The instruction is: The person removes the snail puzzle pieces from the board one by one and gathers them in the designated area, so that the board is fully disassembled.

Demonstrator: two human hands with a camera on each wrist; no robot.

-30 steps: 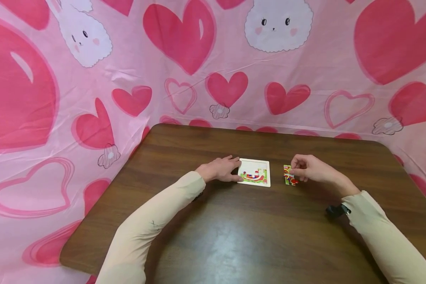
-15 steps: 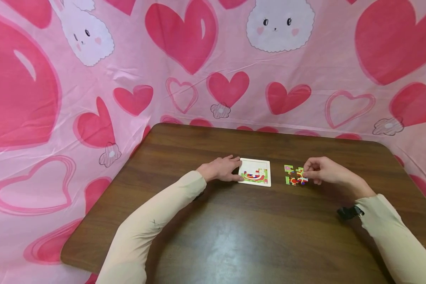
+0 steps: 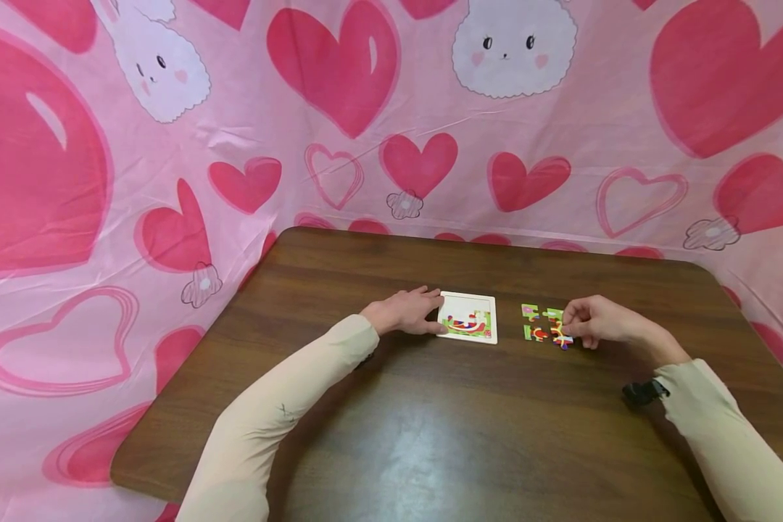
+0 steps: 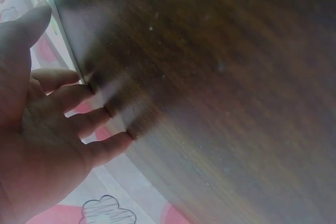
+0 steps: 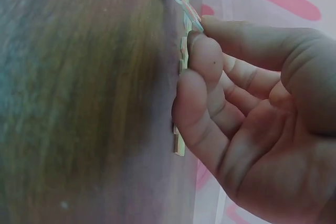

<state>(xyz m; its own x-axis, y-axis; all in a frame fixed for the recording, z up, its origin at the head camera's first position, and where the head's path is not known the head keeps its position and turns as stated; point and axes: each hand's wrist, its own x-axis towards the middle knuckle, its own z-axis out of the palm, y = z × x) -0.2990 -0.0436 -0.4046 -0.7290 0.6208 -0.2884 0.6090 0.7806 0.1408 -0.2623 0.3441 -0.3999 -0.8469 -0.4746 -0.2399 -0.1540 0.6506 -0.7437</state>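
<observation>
In the head view, a square white puzzle tray (image 3: 465,302) lies on the table with colourful pieces fitted along its lower part. My left hand (image 3: 403,312) rests at the tray's left edge, thumb and fingers spread; the left wrist view shows its fingertips (image 4: 118,142) by the tray's side and on the tabletop. To the right of the tray, my right hand (image 3: 599,320) pinches a jigsaw puzzle piece (image 3: 562,338) between thumb and fingers. That puzzle piece (image 5: 185,8) is tilted in the right wrist view. Several loose pieces (image 3: 531,312) lie beside it, partly hidden by the fingers.
The brown wooden table (image 3: 391,420) has rounded corners and extends around both hands. Behind and to the left hangs a pink cloth (image 3: 359,65) printed with hearts and rabbits. A black strap (image 3: 644,392) sits at the right sleeve.
My right hand has moved right with the puzzle piece, away from the leftmost loose pieces, uncovering them. The held piece has lowered slightly. My left hand stays at the tray.
</observation>
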